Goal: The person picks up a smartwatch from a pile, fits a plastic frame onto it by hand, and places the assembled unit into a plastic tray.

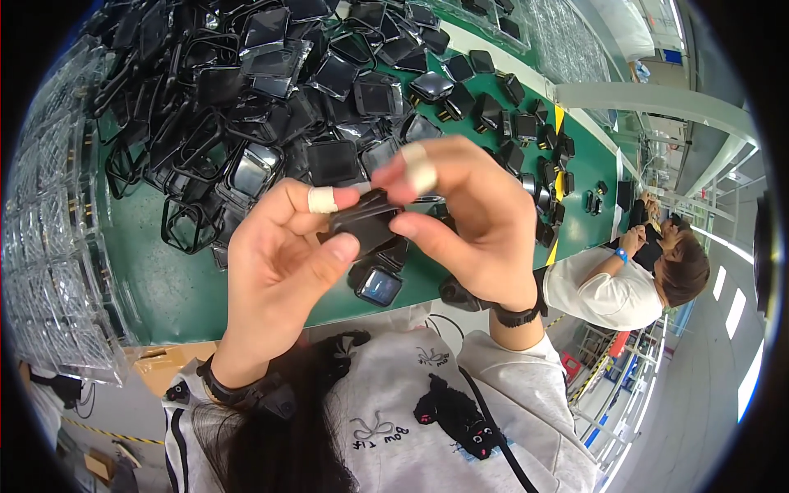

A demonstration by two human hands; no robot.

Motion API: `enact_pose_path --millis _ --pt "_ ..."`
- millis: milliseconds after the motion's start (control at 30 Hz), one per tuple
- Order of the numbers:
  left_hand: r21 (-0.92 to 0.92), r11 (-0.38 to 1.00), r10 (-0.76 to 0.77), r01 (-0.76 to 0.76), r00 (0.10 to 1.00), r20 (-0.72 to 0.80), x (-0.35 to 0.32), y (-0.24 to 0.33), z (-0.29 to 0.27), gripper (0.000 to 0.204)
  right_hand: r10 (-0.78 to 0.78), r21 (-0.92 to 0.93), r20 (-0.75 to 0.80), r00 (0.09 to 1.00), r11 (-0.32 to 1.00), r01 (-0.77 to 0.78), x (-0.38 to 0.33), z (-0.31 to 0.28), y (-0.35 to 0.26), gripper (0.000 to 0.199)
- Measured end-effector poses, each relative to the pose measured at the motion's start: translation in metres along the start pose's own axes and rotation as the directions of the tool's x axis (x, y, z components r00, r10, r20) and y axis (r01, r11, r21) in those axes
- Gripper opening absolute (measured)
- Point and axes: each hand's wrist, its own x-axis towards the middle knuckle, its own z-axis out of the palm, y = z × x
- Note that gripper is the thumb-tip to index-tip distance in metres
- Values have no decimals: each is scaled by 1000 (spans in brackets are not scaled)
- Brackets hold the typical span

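Observation:
My left hand (283, 246) pinches a small black square-cornered case (366, 226), like a watch case, between thumb and fingers. From the other side my right hand (477, 214) grips the same case, its thumb at the edge and its index finger blurred by motion over the top. Pale tape wraps fingers on both hands. Just below the case, a smartwatch body (379, 285) with a glossy screen lies on the green table (164, 287). Behind my hands spreads a heap of black square cases (333, 160), many in clear film, mixed with open black frames (189, 223).
Stacked clear plastic trays (57, 222) line the left side. Small black parts (526, 127) stand along the right of the table, near a yellow-black tape strip (555, 197). A white metal bar (657, 99) crosses above the right. Another person (616, 283) sits beyond it.

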Motion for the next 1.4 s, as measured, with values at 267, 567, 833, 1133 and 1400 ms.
enact_pose_path --millis 267,567,833,1133,1400 --pt "109 986 127 -125 992 -9 -4 -2 -5 24 61 9 153 986 998 -63 24 4 0 28" --pt "-76 981 172 -179 981 -95 -3 -1 -16 33 205 5 129 970 978 -207 48 4 11 26" --pt "-42 968 237 -247 958 -165 4 1 -12 36 -247 -732 93 964 640 234 61 -19 32 28" --pt "36 944 329 -328 927 -180 8 -10 13 52 63 -1 -112 992 998 -63 18 3 -13 25" --pt "130 956 273 -262 959 -77 7 -12 28 55 25 96 -85 996 995 -17 -27 -11 -11 21"
